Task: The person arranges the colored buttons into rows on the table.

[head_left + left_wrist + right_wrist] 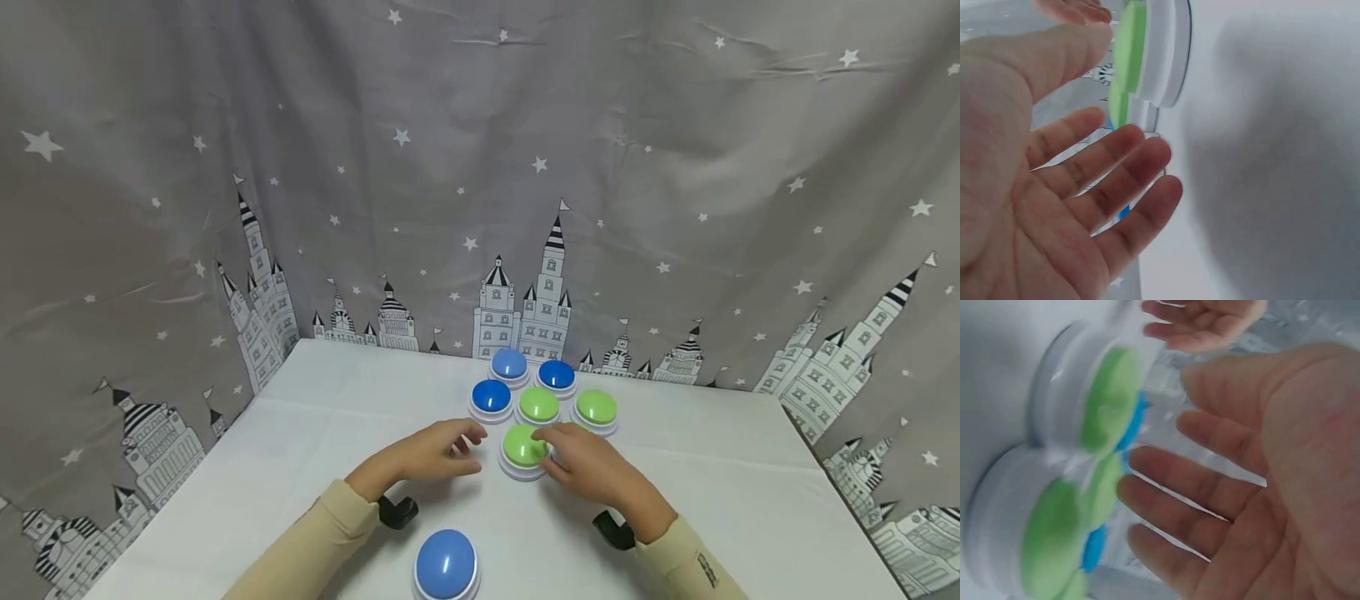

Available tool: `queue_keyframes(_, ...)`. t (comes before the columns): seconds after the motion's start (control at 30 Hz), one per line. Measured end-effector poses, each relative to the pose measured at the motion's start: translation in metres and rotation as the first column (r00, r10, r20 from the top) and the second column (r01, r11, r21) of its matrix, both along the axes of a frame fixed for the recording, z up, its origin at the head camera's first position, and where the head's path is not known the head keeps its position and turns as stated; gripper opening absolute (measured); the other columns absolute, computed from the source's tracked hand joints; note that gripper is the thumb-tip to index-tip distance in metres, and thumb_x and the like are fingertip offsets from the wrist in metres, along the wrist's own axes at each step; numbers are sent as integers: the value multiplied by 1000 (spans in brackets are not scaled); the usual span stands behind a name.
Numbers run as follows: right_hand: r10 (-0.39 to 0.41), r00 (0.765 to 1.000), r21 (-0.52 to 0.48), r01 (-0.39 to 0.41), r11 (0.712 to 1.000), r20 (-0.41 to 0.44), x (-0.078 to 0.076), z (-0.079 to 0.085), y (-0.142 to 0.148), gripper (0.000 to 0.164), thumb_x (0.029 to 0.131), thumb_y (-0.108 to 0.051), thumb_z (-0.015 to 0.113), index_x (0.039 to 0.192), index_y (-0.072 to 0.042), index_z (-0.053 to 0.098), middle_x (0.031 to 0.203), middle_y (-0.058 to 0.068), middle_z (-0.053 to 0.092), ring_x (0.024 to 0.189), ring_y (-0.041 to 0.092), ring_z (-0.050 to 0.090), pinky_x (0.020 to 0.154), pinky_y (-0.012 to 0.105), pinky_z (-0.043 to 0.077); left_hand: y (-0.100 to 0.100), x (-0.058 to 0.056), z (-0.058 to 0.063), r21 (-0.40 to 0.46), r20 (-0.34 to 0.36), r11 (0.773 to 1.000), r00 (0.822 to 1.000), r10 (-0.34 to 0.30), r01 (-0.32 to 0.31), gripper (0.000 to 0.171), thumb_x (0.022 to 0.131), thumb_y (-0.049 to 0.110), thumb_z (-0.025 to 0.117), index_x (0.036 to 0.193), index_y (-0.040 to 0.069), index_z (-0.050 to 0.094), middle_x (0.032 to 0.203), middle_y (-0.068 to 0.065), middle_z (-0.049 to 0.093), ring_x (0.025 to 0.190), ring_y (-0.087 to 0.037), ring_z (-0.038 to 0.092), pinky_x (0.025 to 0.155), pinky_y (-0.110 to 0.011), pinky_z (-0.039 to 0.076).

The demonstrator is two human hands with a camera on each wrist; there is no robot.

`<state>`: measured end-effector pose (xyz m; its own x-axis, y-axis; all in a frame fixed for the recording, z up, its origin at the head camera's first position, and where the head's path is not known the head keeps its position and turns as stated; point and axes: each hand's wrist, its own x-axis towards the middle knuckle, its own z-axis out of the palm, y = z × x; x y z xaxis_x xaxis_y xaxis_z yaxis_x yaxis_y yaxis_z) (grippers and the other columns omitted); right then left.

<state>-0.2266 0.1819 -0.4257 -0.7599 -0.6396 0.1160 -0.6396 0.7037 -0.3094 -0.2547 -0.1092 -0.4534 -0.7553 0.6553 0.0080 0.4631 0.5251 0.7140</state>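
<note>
A green-topped round push button [522,447] with a white base stands nearest of the cluster, between my two hands. My right hand [588,467] hangs over its right side, fingers loosely bent, and its fingertips overlap the green dome in the head view. The right wrist view shows that palm [1297,506] holding nothing. To the left of the same button is my left hand [435,450], thumb and fingers spread apart. Its palm [997,169] also holds nothing in the left wrist view, with the button's white base [1166,50] beyond the fingertips.
Two more green buttons [538,405] [597,407], two dark blue ones [491,397] [557,374] and a light blue one [509,364] stand close behind. Another light blue button [446,564] sits near the front. A grey castle-print curtain [420,208] backs the white table [337,400].
</note>
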Motion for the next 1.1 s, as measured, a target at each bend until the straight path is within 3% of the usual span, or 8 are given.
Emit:
queue_keyframes(0.17,-40,998,45,42,998,-45,-13,-23,2,39,93,-22,70,128,-9,60,120,9,63,116,27,57,99,44,47,8,-17,-13,-8,-1,999,999,45,-45,52,89,27,75,132,6,54,128,-11,59,110,-25,59,94,-41,51)
queue_keyframes(0.47,-26,999,17,27,999,-48,-23,-47,2,56,91,-24,72,139,-5,50,134,11,58,127,29,49,109,46,37,27,-31,-32,64,-17,998,1000,-1,2,54,84,25,81,131,13,56,126,0,60,111,-20,58,98,-35,48)
queue_keyframes(0.63,-35,997,8,36,999,-68,-24,-49,1,59,91,-29,72,141,-6,49,136,8,57,128,25,49,110,43,36,34,-32,-32,75,-31,997,1000,-3,5,56,81,27,83,130,21,57,124,10,60,109,-12,57,98,-33,47)
queue_keyframes(0.83,-55,997,-37,53,998,-55,-25,-46,2,61,88,-29,75,139,-6,50,135,7,58,127,25,50,110,45,36,37,-38,-31,43,-73,999,997,-11,14,56,81,32,82,131,24,57,124,12,60,109,-7,57,97,-29,48)
queue_keyframes(1.0,-51,998,-46,49,998,-35,-27,-45,-2,62,88,-31,75,140,-9,50,136,7,57,130,25,48,114,46,30,29,-39,-28,55,-67,998,998,-10,14,56,81,29,82,131,23,57,123,12,60,108,-8,57,95,-30,49)
queue_keyframes(1.1,-41,999,-64,42,997,4,-25,-42,-8,61,89,-31,75,140,-9,50,137,7,56,131,25,47,112,44,35,21,-36,-24,56,-56,998,998,-13,16,56,80,30,82,131,24,58,122,12,60,107,-8,57,94,-31,49)
